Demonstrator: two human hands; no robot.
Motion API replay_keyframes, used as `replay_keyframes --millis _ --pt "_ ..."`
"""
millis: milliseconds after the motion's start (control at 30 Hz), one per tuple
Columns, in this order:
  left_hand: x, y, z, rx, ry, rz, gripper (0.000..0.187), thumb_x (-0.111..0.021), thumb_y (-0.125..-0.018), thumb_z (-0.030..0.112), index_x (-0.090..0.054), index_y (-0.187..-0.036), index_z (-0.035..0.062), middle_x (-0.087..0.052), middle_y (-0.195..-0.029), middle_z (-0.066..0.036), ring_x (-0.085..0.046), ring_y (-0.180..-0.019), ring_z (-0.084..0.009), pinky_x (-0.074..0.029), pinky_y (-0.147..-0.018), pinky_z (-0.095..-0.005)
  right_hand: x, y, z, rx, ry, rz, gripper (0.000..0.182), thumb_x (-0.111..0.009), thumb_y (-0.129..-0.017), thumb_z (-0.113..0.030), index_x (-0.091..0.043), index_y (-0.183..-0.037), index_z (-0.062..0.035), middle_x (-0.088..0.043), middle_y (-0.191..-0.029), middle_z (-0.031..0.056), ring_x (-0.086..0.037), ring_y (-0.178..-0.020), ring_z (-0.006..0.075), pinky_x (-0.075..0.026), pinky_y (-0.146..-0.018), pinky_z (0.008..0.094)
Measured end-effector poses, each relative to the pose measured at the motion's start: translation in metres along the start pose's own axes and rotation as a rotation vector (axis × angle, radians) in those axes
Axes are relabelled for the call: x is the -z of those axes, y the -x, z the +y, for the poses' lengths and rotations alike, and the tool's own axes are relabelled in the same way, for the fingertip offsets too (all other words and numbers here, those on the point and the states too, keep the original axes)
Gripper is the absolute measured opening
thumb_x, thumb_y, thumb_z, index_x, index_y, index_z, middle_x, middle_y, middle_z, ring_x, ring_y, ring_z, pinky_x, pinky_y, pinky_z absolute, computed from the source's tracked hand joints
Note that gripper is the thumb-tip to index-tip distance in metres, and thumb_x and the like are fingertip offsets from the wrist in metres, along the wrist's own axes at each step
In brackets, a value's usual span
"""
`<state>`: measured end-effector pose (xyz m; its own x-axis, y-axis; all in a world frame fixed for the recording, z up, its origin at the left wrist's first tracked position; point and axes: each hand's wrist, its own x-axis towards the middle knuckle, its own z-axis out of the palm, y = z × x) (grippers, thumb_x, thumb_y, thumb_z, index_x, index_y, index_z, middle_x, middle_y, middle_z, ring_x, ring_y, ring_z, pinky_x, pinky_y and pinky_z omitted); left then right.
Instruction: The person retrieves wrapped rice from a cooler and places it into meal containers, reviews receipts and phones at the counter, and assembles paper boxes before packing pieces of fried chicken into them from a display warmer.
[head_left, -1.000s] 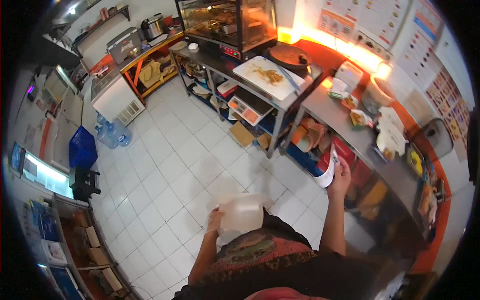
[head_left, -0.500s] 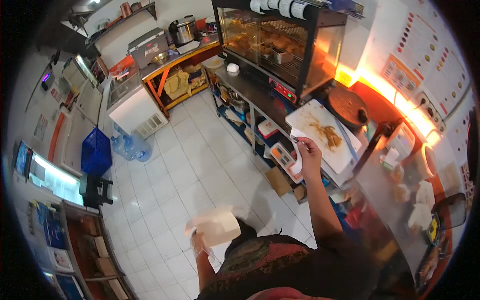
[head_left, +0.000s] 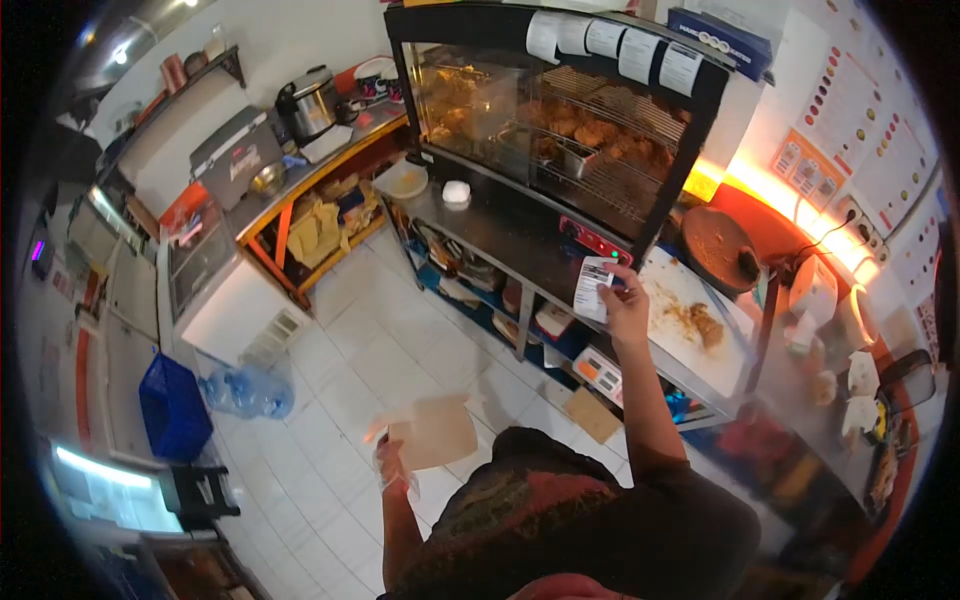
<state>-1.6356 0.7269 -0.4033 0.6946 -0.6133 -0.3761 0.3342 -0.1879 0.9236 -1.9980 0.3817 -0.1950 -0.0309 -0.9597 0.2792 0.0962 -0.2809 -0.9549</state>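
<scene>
My right hand (head_left: 627,300) pinches a printed white paper slip (head_left: 594,288) by its right edge, over the metal counter's front edge below the glass food warmer (head_left: 560,130). Low in front of my body, my left hand (head_left: 393,459), with clear plastic around it, grips the left side of a light brown box or paper (head_left: 435,432). Right of my right hand lies a white cutting board (head_left: 680,345) with brown food scraps (head_left: 707,325) on it. Printed slips (head_left: 605,38) hang along the top of the warmer.
A round brown pan (head_left: 715,245) sits behind the board. An orange and white scale (head_left: 600,374) is below the counter edge. Farther left are a white bowl (head_left: 402,181), a blue crate (head_left: 172,405), water bottles (head_left: 250,390) and a black stool (head_left: 200,492) on the tiled floor (head_left: 350,370).
My right hand has brought the slip from the cutting board's edge to the front of the warmer, with its printed side now showing. The view has turned, and my left hand still holds the brown item.
</scene>
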Motion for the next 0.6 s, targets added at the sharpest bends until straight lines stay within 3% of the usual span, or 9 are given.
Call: replay_keyframes --millis 67,133,300,367,400,467,500,533,600 --pt "-0.012 -0.055 0.033 0.025 -0.035 0.044 0.037 -0.062 -0.083 0.011 -0.061 -0.119 0.0037 -0.064 -0.103 -0.006 -0.062 -0.092 -0.0199 -0.052 -0.081 -0.0347 -0.023 -0.034 -0.001 -0.014 -0.008 0.044 0.033 -0.063 -0.085 0.009 -0.065 -0.115 -0.0047 -0.06 -0.102 0.001 -0.049 -0.067 0.0059 -0.043 -0.063 0.0224" --pt "-0.012 -0.122 0.031 0.027 0.009 -0.005 0.038 -0.063 -0.083 0.012 -0.06 -0.12 0.0036 -0.064 -0.104 -0.007 -0.062 -0.092 -0.0204 -0.051 -0.081 -0.0346 -0.054 -0.071 -0.01 0.165 0.047 0.064 0.035 -0.062 -0.085 0.01 -0.066 -0.117 -0.0019 -0.057 -0.117 0.0025 -0.049 -0.074 0.0058 -0.043 -0.069 0.0219" --pt "-0.027 -0.257 0.015 0.005 0.203 -0.167 0.04 -0.064 -0.084 0.016 -0.06 -0.121 0.0025 -0.065 -0.108 -0.009 -0.062 -0.092 -0.0234 -0.051 -0.081 -0.0357 -0.147 -0.183 -0.046 0.401 0.174 0.042 0.034 -0.06 -0.085 0.009 -0.064 -0.118 0.0012 -0.056 -0.117 0.0037 -0.047 -0.082 0.0102 -0.041 -0.075 0.0222" --pt "-0.023 -0.318 0.01 0.122 -0.188 0.022 0.039 -0.064 -0.086 0.022 -0.061 -0.119 0.0007 -0.066 -0.108 -0.01 -0.063 -0.089 -0.0259 -0.052 -0.078 -0.0376 -0.193 -0.226 -0.071 0.497 0.133 0.037 0.037 -0.059 -0.084 0.008 -0.064 -0.119 -0.0006 -0.057 -0.115 0.0043 -0.048 -0.086 0.0115 -0.042 -0.077 0.024" --pt "-0.029 -0.334 0.022 0.112 -0.202 0.006 0.039 -0.064 -0.086 0.022 -0.061 -0.119 0.0007 -0.066 -0.108 -0.01 -0.063 -0.089 -0.0259 -0.052 -0.078 -0.0376 -0.212 -0.253 -0.079 0.606 0.179 0.02 0.04 -0.059 -0.082 0.009 -0.064 -0.12 -0.0006 -0.057 -0.115 0.0043 -0.049 -0.088 0.0119 -0.041 -0.078 0.0229" --pt "-0.039 -0.342 0.038 0.061 0.346 -0.041 0.04 -0.064 -0.087 0.027 -0.063 -0.115 -0.0005 -0.067 -0.105 -0.01 -0.064 -0.085 -0.0283 -0.052 -0.073 -0.0392 -0.258 -0.295 -0.097 0.619 0.155 0.06 0.038 -0.056 -0.084 0.007 -0.065 -0.12 -0.0016 -0.06 -0.117 0.0062 -0.055 -0.092 0.0139 -0.043 -0.081 0.0239" --pt "-0.03 -0.363 0.039 -0.15 -0.211 -0.101 0.038 -0.063 -0.086 0.024 -0.063 -0.116 -0.0004 -0.067 -0.106 -0.013 -0.065 -0.09 -0.0301 -0.052 -0.076 -0.0402 -0.278 -0.32 -0.098 0.676 0.163 0.121 0.038 -0.055 -0.083 0.007 -0.066 -0.119 -0.0022 -0.061 -0.116 0.008 -0.057 -0.093 0.0144 -0.044 -0.081 0.0247" --pt "-0.027 -0.374 0.039 -0.143 -0.217 -0.123 0.038 -0.063 -0.086 0.024 -0.063 -0.116 -0.0004 -0.067 -0.106 -0.013 -0.065 -0.09 -0.0301 -0.052 -0.076 -0.0402 -0.295 -0.345 -0.098 0.686 0.12 0.202 0.038 -0.055 -0.082 0.008 -0.067 -0.117 -0.002 -0.062 -0.115 0.0088 -0.058 -0.094 0.0155 -0.045 -0.082 0.0254" --pt "-0.031 -0.411 0.042 0.155 0.414 -0.286 0.043 -0.063 -0.084 0.025 -0.061 -0.119 0.0007 -0.066 -0.112 -0.014 -0.063 -0.099 -0.0314 -0.053 -0.077 -0.0414 -0.317 -0.386 -0.101 0.755 0.103 0.307 0.037 -0.054 -0.082 0.007 -0.067 -0.116 -0.0019 -0.062 -0.115 0.0091 -0.058 -0.094 0.0165 -0.045 -0.083 0.0263"
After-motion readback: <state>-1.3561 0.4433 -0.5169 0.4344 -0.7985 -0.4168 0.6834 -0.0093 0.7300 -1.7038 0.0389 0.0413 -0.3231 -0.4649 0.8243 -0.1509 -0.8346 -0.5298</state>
